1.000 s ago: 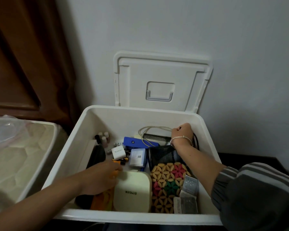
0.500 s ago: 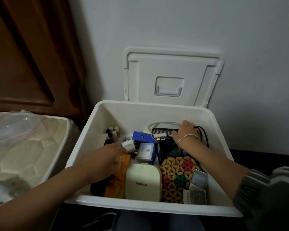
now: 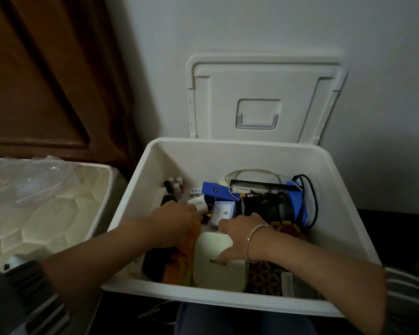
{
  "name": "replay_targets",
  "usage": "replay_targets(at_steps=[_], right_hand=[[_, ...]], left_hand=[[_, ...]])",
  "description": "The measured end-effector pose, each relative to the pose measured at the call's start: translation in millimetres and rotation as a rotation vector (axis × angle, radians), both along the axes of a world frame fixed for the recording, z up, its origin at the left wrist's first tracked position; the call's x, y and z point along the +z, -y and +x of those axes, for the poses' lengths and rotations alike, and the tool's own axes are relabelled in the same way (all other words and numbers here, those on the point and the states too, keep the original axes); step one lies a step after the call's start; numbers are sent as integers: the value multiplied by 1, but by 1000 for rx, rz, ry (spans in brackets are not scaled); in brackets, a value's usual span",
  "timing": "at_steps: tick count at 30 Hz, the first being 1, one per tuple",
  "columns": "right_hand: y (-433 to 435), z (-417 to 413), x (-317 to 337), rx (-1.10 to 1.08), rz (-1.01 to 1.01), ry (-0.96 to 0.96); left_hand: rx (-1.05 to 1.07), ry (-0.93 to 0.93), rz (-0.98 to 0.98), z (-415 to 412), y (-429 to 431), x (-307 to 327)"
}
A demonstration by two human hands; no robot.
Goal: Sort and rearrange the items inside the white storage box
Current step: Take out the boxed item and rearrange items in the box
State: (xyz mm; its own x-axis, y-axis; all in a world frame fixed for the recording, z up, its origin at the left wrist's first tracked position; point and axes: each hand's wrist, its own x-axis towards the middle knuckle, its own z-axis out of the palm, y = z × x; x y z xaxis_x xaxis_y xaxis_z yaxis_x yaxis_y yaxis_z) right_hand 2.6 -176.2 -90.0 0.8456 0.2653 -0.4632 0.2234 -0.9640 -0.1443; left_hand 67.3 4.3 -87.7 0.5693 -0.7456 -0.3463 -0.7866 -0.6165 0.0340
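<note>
Box: white box [image 3: 336, 201] open, contents jumbled.
Right hand [image 3: 237, 239]: fingers clamped on cream case [image 3: 218, 272], box front.
Left hand [image 3: 177, 221]: beside white charger [image 3: 198, 205]; grip unclear.
Progress: early, most unsorted.

In the white box [image 3: 336, 180], the right hand [image 3: 237, 238] grips a pale green case [image 3: 218, 272]. The left hand [image 3: 177, 218] touches a small white plug [image 3: 198, 204].

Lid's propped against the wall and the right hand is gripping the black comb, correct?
No. The head view shows the right hand gripping the pale rounded case; the black comb lies untouched at the back. The lid does lean against the wall.
</note>
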Motion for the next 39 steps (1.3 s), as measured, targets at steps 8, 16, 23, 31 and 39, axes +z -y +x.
replay_targets(at_steps=[8,16,23,31,39], right_hand=[[0,7,-1,-13,64,-115],[2,9,1,-51,89,-149],[6,13,5,-36,146,-139],[11,16,6,-65,179,-134],[7,15,3,-145,333,-97]], left_hand=[[-290,91,218,3,6,-18],[-419,143,377,6,7,-23],[-411,155,310,3,-2,-17],[-354,206,255,-6,-9,-13],[-339,268,228,-12,-37,-5]])
